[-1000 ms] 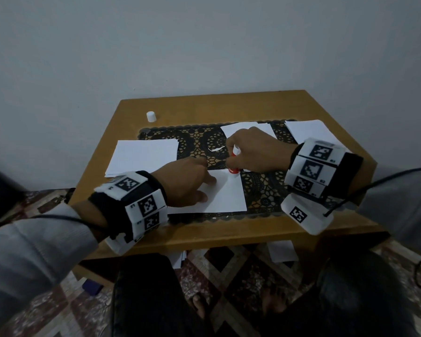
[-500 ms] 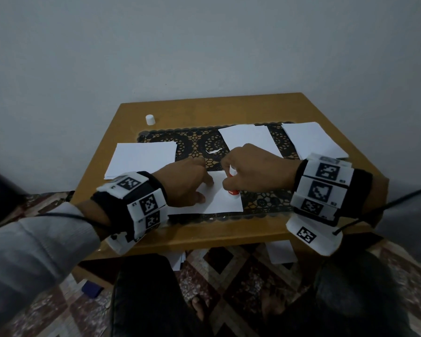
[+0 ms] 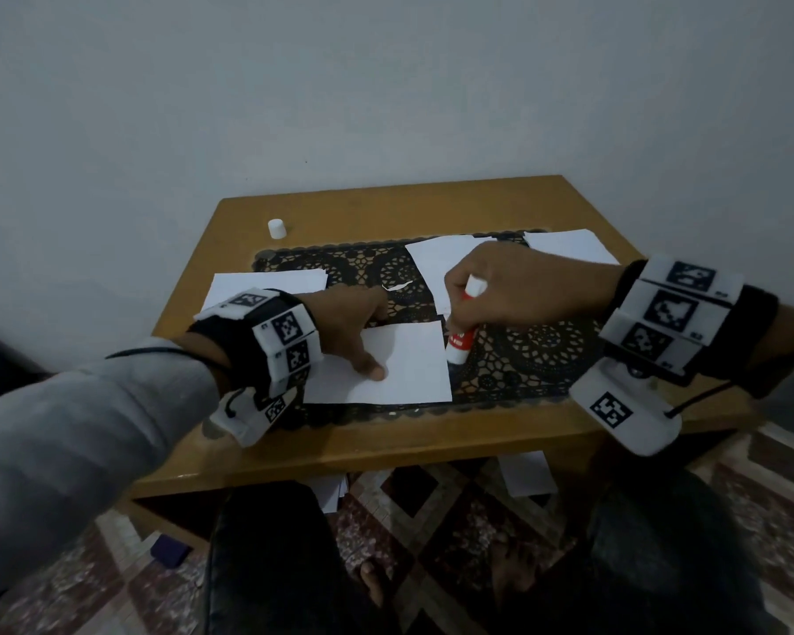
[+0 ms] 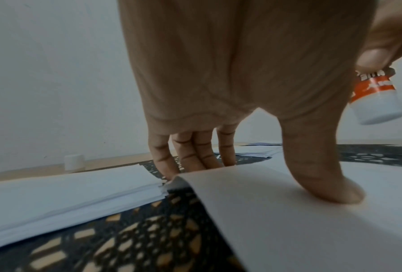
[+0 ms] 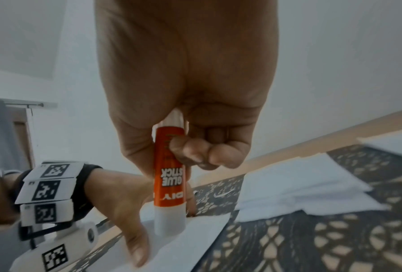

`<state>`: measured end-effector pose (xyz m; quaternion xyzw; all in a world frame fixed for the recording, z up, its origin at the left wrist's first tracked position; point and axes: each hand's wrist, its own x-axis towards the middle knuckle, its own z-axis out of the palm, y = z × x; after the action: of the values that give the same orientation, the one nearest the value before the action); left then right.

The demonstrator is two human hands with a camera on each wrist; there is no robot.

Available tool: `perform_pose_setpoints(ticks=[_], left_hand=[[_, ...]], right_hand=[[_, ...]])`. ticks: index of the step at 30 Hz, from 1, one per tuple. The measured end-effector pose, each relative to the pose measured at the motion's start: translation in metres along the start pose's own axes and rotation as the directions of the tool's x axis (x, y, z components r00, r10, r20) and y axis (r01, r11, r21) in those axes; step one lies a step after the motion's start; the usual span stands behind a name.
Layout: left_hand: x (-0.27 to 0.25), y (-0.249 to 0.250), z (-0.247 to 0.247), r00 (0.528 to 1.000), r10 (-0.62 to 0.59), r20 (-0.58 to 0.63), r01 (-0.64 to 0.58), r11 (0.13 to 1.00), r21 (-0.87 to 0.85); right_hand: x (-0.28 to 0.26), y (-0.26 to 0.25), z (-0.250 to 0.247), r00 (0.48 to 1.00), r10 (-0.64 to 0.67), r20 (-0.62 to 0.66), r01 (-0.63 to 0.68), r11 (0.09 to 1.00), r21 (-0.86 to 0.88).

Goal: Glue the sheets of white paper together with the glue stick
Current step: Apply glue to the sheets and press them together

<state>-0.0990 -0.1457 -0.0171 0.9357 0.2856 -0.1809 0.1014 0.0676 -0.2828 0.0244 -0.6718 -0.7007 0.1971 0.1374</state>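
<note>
A white sheet lies on the black lace mat near the table's front. My left hand rests on its left part with straight fingers, and its thumb presses the paper down. My right hand grips an orange and white glue stick upright, lower end down at the sheet's right edge. In the right wrist view the glue stick stands over the sheet, fingers curled round its barrel. From the left wrist the glue stick looks slightly above the paper.
A stack of white paper lies at the left, and more sheets lie at the back middle and back right. The white cap stands at the back left of the wooden table. Papers lie on the floor below.
My right hand has drawn the glue stick from the sheet's far right corner down along its right edge. More of the stick now shows. The left hand has stayed on the sheet.
</note>
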Motion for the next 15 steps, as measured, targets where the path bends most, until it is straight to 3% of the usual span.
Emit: perform_pose_setpoints(ticks=[3,7,10,15], left_hand=[[0.002,0.001,-0.004,0.999,-0.026,0.045,0.028,0.999,-0.043],[0.001,0.002,-0.006,0.998,0.041,0.042,-0.037,0.995,-0.092],[-0.002,0.002,-0.006,0.998,0.059,-0.035,-0.064,0.984,-0.165],[-0.014,-0.005,-0.010,0.984,-0.015,-0.175,-0.049,0.934,-0.355]], right_hand=[[0.000,0.007,-0.008,0.999,0.034,-0.036,-0.035,0.999,-0.001],[-0.003,0.009,-0.010,0.998,0.051,-0.038,-0.052,0.998,-0.021],[-0.003,0.009,-0.007,0.999,0.037,-0.038,-0.039,0.998,-0.048],[-0.001,0.009,-0.006,0.998,0.042,-0.038,-0.044,0.998,-0.049]])
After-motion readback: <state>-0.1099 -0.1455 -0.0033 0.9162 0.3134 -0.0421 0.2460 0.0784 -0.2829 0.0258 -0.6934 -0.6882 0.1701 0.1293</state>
